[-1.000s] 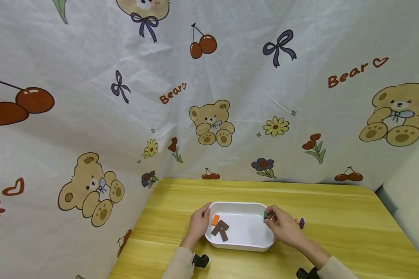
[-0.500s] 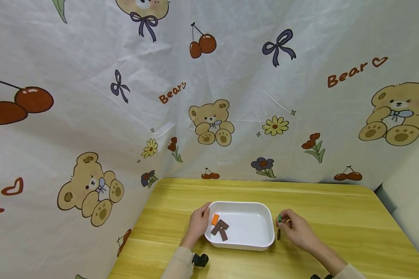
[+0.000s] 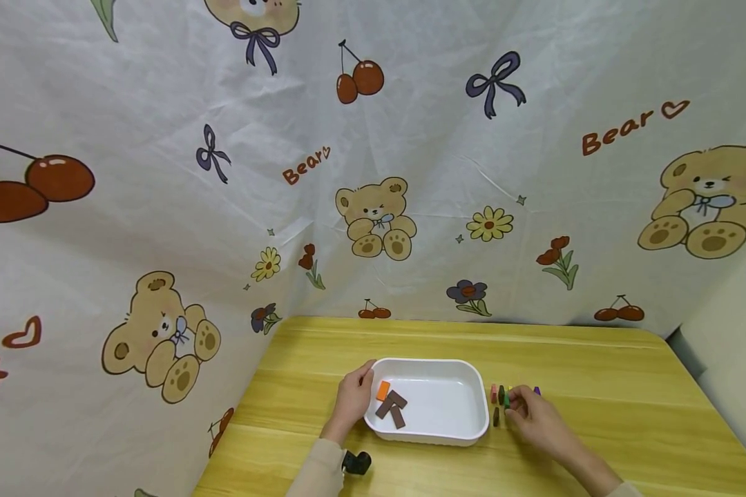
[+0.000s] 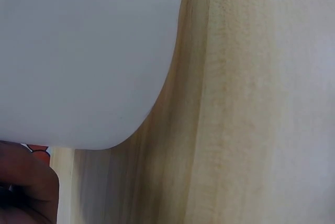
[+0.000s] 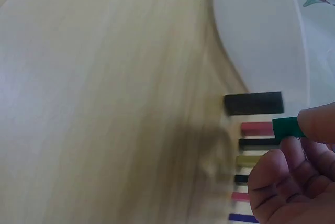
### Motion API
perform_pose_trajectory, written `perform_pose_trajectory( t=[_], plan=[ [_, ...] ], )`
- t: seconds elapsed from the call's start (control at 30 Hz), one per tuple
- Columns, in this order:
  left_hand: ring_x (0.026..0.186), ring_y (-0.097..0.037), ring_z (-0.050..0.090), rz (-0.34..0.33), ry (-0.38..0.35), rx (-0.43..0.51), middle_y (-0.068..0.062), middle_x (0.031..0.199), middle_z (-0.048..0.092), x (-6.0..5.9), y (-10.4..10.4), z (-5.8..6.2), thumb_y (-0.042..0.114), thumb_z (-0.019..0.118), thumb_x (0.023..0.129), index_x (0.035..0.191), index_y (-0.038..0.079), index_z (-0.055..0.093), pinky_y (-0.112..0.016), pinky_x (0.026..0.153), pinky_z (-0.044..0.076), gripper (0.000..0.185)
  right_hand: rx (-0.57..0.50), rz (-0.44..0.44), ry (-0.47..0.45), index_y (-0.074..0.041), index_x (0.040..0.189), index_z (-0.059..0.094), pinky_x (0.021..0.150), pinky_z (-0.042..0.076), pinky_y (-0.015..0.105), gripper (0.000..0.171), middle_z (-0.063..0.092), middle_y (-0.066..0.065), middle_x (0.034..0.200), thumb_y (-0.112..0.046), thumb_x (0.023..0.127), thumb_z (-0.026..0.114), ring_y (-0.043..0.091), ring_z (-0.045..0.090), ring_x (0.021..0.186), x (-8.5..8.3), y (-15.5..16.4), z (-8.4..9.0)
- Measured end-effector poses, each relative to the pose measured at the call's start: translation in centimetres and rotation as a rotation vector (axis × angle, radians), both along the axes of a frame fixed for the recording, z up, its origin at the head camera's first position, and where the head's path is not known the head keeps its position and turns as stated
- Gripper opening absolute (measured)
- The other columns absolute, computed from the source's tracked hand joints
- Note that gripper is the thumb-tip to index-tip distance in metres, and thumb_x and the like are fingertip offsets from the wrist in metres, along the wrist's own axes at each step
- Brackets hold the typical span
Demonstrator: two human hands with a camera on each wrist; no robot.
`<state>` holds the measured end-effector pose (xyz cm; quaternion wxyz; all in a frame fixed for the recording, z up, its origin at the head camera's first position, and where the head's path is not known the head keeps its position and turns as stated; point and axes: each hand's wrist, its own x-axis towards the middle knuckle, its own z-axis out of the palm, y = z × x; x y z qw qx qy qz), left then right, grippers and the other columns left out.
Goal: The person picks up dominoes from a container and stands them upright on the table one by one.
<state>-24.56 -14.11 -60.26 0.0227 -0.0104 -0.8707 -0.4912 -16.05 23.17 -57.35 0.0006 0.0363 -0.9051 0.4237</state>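
My left hand (image 3: 353, 396) grips the left end of the white tray (image 3: 435, 438), thumb at the rim. In the left wrist view, curled fingers (image 4: 29, 177) show beside the tray's pale wall (image 4: 89, 62). To the right of the tray, my right hand (image 3: 536, 415) pinches a small green block (image 5: 285, 127) between thumb and fingers. The block is above a row of thin upright blocks, among them a pink block (image 5: 256, 129), a yellow block (image 5: 251, 161) and a purple block (image 5: 243, 217). The hand partly hides the row. A dark block (image 5: 255, 103) stands apart, nearer the person.
Inside the tray, an orange block (image 3: 383, 391) and several brown blocks (image 3: 398, 417) lie flat near the left end. The wooden table (image 3: 628, 407) meets a printed cloth (image 3: 435, 207) at the back and left.
My right hand has carried the green block from above the tray's right end rightward to the row of blocks. More of the row now shows. The left hand stays at the tray.
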Motion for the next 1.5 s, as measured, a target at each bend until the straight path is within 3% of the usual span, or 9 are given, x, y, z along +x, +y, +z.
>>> perform_pose_trajectory(
  t=[0.47, 0.87, 1.27, 1.5],
  plan=[
    [0.138, -0.036, 0.056, -0.004, 0.01, -0.016, -0.012, 0.144, 0.063, 0.1, 0.0, 0.3, 0.021, 0.051, 0.11, 0.141, 0.012, 0.065, -0.052, 0.114, 0.048, 0.036, -0.012, -0.047, -0.112, 0.001, 0.113, 0.062, 0.069, 0.052, 0.019, 0.023, 0.065, 0.006, 0.098, -0.001, 0.092, 0.071, 0.013, 0.057, 0.084, 0.4, -0.3, -2.2],
    [0.138, -0.038, 0.055, -0.004, 0.017, 0.005, -0.015, 0.144, 0.063, 0.7, 0.3, 1.2, 0.02, 0.051, 0.11, 0.14, 0.009, 0.065, -0.054, 0.113, 0.048, 0.035, 0.007, -0.051, -0.105, 0.0, 0.111, 0.063, 0.07, 0.053, 0.02, 0.022, 0.067, 0.005, 0.098, -0.001, 0.09, 0.072, 0.013, 0.06, 0.085, 0.1, -0.4, -2.6],
    [0.139, -0.036, 0.055, 0.004, 0.008, -0.017, -0.013, 0.145, 0.062, 0.3, 0.1, 0.5, 0.02, 0.05, 0.11, 0.142, 0.01, 0.064, -0.052, 0.114, 0.048, 0.036, -0.017, -0.054, -0.082, 0.003, 0.117, 0.062, 0.07, 0.055, 0.019, 0.032, 0.067, 0.008, 0.102, -0.001, 0.088, 0.073, 0.012, 0.061, 0.083, 0.3, -0.3, -2.1],
    [0.139, -0.036, 0.055, 0.0, 0.011, -0.01, -0.013, 0.145, 0.062, 0.3, 0.1, 0.4, 0.02, 0.05, 0.11, 0.142, 0.01, 0.064, -0.052, 0.114, 0.047, 0.036, -0.026, -0.048, -0.004, 0.004, 0.117, 0.063, 0.071, 0.056, 0.019, 0.03, 0.067, 0.009, 0.104, -0.004, 0.09, 0.073, 0.008, 0.061, 0.084, 0.1, -0.4, -1.3]
  ],
)
